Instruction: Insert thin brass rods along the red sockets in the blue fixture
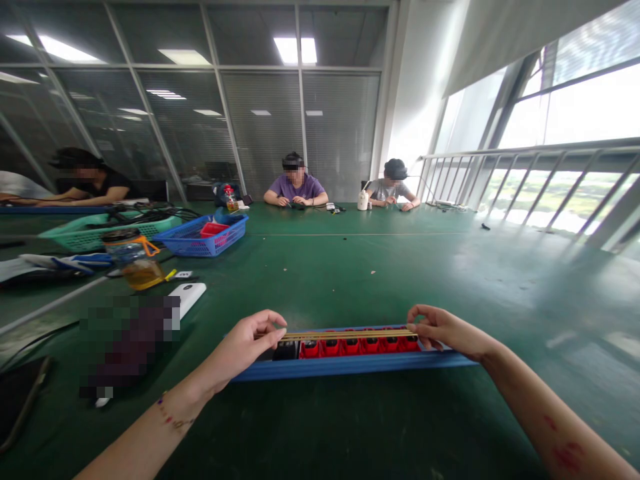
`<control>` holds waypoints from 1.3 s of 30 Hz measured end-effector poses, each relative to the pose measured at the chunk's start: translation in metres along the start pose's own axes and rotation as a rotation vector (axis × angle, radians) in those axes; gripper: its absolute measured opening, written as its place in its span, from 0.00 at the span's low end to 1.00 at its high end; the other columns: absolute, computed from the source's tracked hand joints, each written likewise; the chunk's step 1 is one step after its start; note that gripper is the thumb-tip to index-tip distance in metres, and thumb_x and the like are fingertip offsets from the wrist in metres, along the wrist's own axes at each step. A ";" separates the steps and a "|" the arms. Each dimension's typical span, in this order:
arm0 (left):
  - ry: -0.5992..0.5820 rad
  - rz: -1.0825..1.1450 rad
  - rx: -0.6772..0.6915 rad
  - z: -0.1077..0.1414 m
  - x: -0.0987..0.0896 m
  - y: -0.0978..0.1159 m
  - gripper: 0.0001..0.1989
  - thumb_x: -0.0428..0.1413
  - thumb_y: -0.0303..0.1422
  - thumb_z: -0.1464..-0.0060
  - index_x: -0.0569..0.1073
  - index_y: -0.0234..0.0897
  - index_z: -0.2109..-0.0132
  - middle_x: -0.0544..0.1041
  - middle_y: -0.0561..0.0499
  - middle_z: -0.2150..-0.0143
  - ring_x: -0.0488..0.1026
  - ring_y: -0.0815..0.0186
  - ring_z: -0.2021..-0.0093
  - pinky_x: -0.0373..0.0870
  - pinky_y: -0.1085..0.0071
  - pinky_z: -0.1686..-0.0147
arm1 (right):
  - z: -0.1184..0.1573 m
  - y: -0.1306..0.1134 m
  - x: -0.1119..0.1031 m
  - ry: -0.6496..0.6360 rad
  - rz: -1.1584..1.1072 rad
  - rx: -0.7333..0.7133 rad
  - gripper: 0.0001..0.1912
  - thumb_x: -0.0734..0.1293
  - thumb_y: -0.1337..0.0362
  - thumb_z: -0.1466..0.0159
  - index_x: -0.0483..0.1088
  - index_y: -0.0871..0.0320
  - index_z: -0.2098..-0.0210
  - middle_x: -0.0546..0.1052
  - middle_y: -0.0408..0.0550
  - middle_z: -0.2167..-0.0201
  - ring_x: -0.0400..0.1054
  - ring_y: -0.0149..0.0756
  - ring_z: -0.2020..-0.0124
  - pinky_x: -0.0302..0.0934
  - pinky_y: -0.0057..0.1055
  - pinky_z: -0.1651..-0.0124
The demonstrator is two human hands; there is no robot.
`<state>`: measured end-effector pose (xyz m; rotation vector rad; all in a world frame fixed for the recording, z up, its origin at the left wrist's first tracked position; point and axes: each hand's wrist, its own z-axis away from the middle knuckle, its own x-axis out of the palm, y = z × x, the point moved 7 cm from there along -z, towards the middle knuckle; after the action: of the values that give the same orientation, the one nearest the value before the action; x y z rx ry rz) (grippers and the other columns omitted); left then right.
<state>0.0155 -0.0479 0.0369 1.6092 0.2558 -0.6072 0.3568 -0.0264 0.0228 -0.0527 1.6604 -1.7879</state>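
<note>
A long blue tray (360, 366) lies on the table in front of me, with a row of small red holders (331, 351) inside it. Dark pieces sit in the holders, and a black block (284, 352) is at the tray's left part. Thin, straight, tan sticks (345, 335) stretch lengthwise above the row. My left hand (245, 347) pinches their left end between thumb and fingers. At the other end, my right hand (443, 331) grips the sticks near the tray's right part. Whether the sticks touch the holders is unclear.
On the green table (320, 280), left, are a blue basket (220, 247) with a red box, a teal basket (70, 233) with cables, an amber-liquid jar (133, 257), a white-ended object (193, 297) and a phone (23, 393). Co-workers sit at the far side.
</note>
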 end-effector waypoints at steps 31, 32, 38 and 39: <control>-0.142 -0.188 0.020 -0.004 0.000 0.001 0.19 0.45 0.46 0.46 0.69 0.38 0.59 0.71 0.53 0.70 0.68 0.67 0.68 0.64 0.74 0.68 | 0.005 -0.008 0.001 -0.041 0.181 -0.043 0.24 0.56 0.46 0.40 0.64 0.60 0.58 0.68 0.43 0.74 0.61 0.30 0.74 0.56 0.26 0.72; -0.129 -0.211 0.029 -0.004 -0.002 0.002 0.19 0.45 0.46 0.47 0.69 0.38 0.59 0.72 0.52 0.68 0.68 0.66 0.67 0.64 0.74 0.67 | 0.007 -0.008 -0.002 -0.033 0.230 -0.040 0.24 0.56 0.46 0.40 0.64 0.60 0.58 0.69 0.44 0.73 0.62 0.31 0.73 0.57 0.27 0.71; -0.068 -0.435 0.073 -0.011 -0.018 0.017 0.18 0.48 0.46 0.49 0.70 0.41 0.58 0.73 0.53 0.66 0.69 0.66 0.66 0.64 0.74 0.67 | 0.013 -0.029 -0.037 0.184 0.556 -0.007 0.24 0.56 0.46 0.40 0.66 0.58 0.57 0.74 0.48 0.68 0.67 0.36 0.67 0.61 0.31 0.65; -0.083 -0.466 0.094 -0.013 -0.018 0.022 0.17 0.48 0.46 0.49 0.71 0.42 0.59 0.73 0.53 0.65 0.69 0.66 0.66 0.63 0.74 0.67 | 0.013 -0.037 -0.038 0.197 0.603 -0.028 0.24 0.56 0.46 0.41 0.67 0.57 0.57 0.74 0.48 0.66 0.67 0.37 0.66 0.61 0.32 0.64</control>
<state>0.0148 -0.0356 0.0651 1.6177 0.5555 -1.0519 0.3750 -0.0204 0.0736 0.5695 1.6084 -1.3374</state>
